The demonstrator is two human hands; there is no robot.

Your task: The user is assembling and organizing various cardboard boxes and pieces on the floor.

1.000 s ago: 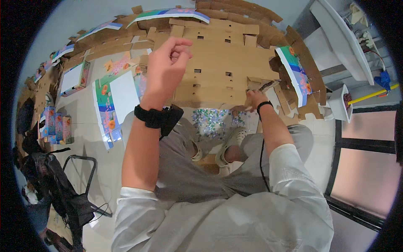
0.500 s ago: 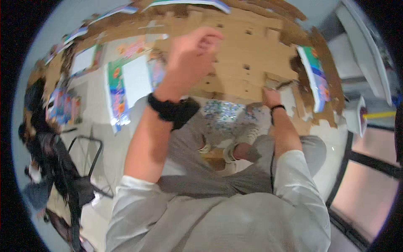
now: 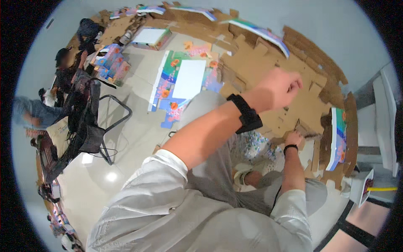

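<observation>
The right hand [image 3: 295, 138] rests low on the flattened brown cardboard [image 3: 268, 71], its fingers curled around a small cardboard flap [image 3: 303, 127] that stands up a little from the sheet; a thin dark object lies just beside the fingers, too small to make out, and whether the hand truly pinches the flap or only presses on it cannot be told. A black band [image 3: 289, 147] circles that wrist. The left hand [image 3: 279, 89] is raised in the air above the cardboard, closed into a loose fist with the fingertips folded toward the palm; nothing can be seen inside it. A broad black wrist strap [image 3: 245, 113] sits on its forearm, and both arms come out of rolled white sleeves [image 3: 159, 189]. The cardboard is a wide spread of die-cut box blanks lying flat on the pale floor [image 3: 126, 138], plain brown on this face, with notched, tabbed edges and slots cut through it, overlapping in layers across the upper right of the view. Beside it to the left lies a printed sheet [image 3: 184, 80] with a white panel amid green, blue and orange flowers, and a similar printed piece [image 3: 338, 134] stands on edge at the right. The person sits in grey trousers [image 3: 210, 168], with a patterned speckled patch [image 3: 252, 145] between the knees. A dark folding chair [image 3: 90, 126] stands well apart on the left.
</observation>
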